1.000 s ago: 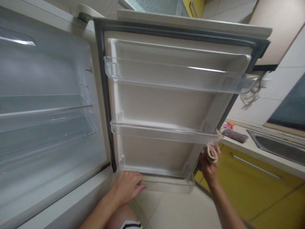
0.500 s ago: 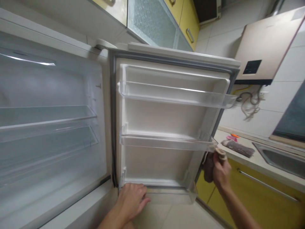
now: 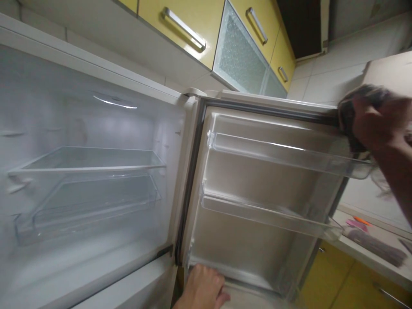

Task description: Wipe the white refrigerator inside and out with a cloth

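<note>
The refrigerator door (image 3: pixel 270 182) stands wide open, with clear door shelves across its inner face. At its lower left corner my left hand (image 3: pixel 206 283) is closed over the bottom edge, fingertips partly hidden. My right hand (image 3: pixel 380 122), smeared by motion, grips a dark grey-brown cloth (image 3: pixel 349 116) against the door's upper right corner. Part of the cloth is behind the fingers. To the left is the lit refrigerator compartment (image 3: pixel 174 189), holding a glass shelf (image 3: pixel 106 158) and a clear tilted shelf or tray (image 3: pixel 103 193) below it.
Yellow wall cabinets (image 3: pixel 180 30) hang above the refrigerator. On the right, a countertop (image 3: pixel 350 242) carries a folded grey cloth (image 3: pixel 376 246), a pink item (image 3: pixel 356 225) and an orange item (image 3: pixel 362 220). A beige wall unit (image 3: pixel 389 71) is partly behind my right hand.
My right hand has risen with the cloth from the door's lower right side to its top right corner. My left hand stays at the lower left corner. The view has turned left.
</note>
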Available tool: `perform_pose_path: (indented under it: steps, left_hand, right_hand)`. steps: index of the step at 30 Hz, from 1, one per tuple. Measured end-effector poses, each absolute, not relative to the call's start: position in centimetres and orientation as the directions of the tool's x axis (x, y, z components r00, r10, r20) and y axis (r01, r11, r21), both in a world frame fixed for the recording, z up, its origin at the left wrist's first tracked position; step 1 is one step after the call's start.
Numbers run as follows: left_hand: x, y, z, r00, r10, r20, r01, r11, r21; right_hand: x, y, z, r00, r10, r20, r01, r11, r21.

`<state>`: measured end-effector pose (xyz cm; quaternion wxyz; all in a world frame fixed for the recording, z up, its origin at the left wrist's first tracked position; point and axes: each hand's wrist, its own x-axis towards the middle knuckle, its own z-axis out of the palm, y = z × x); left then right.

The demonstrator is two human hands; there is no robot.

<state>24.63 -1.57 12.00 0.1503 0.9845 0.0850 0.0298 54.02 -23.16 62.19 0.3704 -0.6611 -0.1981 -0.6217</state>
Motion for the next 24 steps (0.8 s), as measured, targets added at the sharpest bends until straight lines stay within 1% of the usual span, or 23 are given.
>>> perform_pose_path:
  steps: [2,3,6,8,10,11,13,17,21,24]
  left_hand:
    - [24.8,-1.8,12.5,0.983,0.184,0.023,0.169,-0.940,0.295]
    - [24.9,-1.9,12.7,0.982,0.187,0.023,0.172,-0.940,0.294]
    - [25.2,-2.1,12.6,0.980,0.197,0.040,0.176,-0.937,0.301]
    - [25.4,-2.2,12.1,0.979,0.197,0.060,0.170,-0.936,0.308]
    - [25.4,-2.3,11.7,0.976,0.200,0.082,0.166,-0.936,0.309]
    - [25.3,-2.4,11.6,0.975,0.203,0.090,0.167,-0.937,0.307]
    - [25.1,-2.6,11.5,0.971,0.214,0.103,0.175,-0.938,0.300]
    - [24.8,-3.3,11.9,0.962,0.248,0.118,0.205,-0.935,0.290]
    - [24.9,-3.9,12.2,0.949,0.291,0.119,0.248,-0.927,0.281]
    - [24.9,-4.0,12.3,0.946,0.299,0.124,0.256,-0.926,0.276]
  right_hand:
    - [50.7,-20.3,63.6,0.286,-0.003,0.958,0.683,-0.701,-0.206]
    - [49.1,-18.6,64.1,0.307,0.095,0.947,0.692,-0.705,-0.154]
    - [45.6,-12.6,65.1,0.229,0.321,0.919,0.751,-0.659,0.043]
    - [44.2,-8.6,65.4,0.121,0.448,0.886,0.783,-0.592,0.192]
    - [43.2,-5.0,65.6,-0.007,0.540,0.841,0.785,-0.519,0.340]
    - [42.7,-3.4,65.7,-0.067,0.574,0.816,0.781,-0.479,0.401]
    - [41.7,-0.5,65.8,-0.158,0.617,0.771,0.780,-0.401,0.480]
    - [39.1,4.3,66.0,-0.273,0.680,0.681,0.783,-0.254,0.568]
    - [36.5,7.0,66.1,-0.366,0.694,0.620,0.724,-0.207,0.658]
    - [34.8,7.7,65.9,-0.411,0.744,0.528,0.690,-0.125,0.713]
